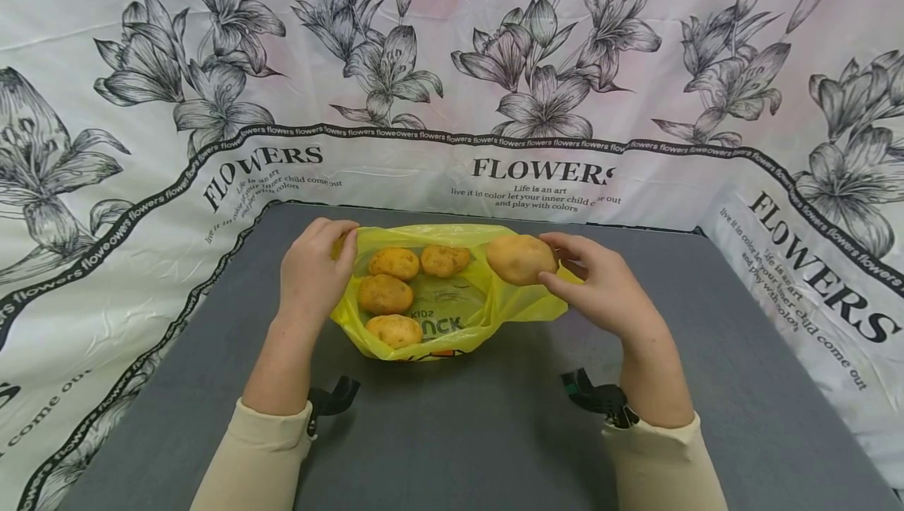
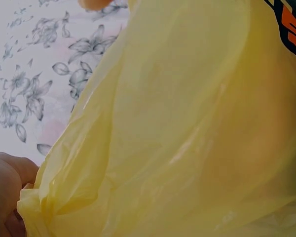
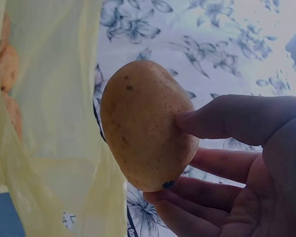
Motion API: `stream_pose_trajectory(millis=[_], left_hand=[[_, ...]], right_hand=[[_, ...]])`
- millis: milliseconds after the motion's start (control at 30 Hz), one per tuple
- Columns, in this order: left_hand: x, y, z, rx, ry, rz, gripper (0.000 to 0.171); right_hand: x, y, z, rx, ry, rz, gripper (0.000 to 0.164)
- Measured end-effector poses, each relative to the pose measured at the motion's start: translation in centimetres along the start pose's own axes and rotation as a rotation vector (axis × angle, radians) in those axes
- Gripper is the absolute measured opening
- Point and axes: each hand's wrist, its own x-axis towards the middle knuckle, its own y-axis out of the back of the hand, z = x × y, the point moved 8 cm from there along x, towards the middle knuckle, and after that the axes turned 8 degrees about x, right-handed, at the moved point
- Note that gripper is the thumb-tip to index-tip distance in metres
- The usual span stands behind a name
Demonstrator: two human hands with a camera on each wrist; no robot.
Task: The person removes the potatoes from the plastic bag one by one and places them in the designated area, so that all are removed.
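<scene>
A yellow plastic bag [image 1: 459, 338] lies with its mouth spread on the grey table, dark print showing inside. Several potatoes rest in its left part, among them a front potato [image 1: 394, 331] and a back potato [image 1: 445, 260]. My left hand [image 1: 314, 268] pinches the bag's left rim; the left wrist view shows thumb and fingers on gathered yellow plastic [image 2: 79, 187]. Over the bag's right side, my right hand [image 1: 600, 279] holds another potato [image 3: 145, 126] between thumb and fingers. That potato has a dark spot at its lower end in the right wrist view.
A grey table [image 1: 452, 432] stretches under the bag and both arms. White cloth [image 1: 395, 166] printed with flowers and lettering hangs behind and along both sides. Dark straps with curved mounts [image 1: 600, 397] sit on the wrists.
</scene>
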Motion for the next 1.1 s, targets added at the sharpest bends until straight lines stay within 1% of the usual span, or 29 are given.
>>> stream_pose_trajectory(millis=[200, 467, 567, 767, 1100], left_hand=[[0.0, 0.1, 0.1, -0.005, -0.006, 0.008, 0.016], [0.0, 0.2, 0.1, -0.002, -0.01, 0.014, 0.015], [0.0, 0.1, 0.1, -0.002, -0.008, 0.013, 0.016], [0.0, 0.0, -0.1, 0.0, 0.002, 0.001, 0.016], [0.0, 0.1, -0.1, 0.012, 0.016, -0.018, 0.017]], right_hand=[[-0.5, 0.8, 0.1, 0.0, -0.007, -0.009, 0.053], [-1.1, 1.9, 0.1, 0.006, 0.01, -0.015, 0.054], [-1.1, 2.4, 0.4, 0.005, 0.007, 0.0, 0.053], [-1.2, 3.4, 1.1, -0.032, -0.007, 0.032, 0.05], [-1.6, 5.2, 2.3, -0.055, -0.066, 0.074, 0.055]])
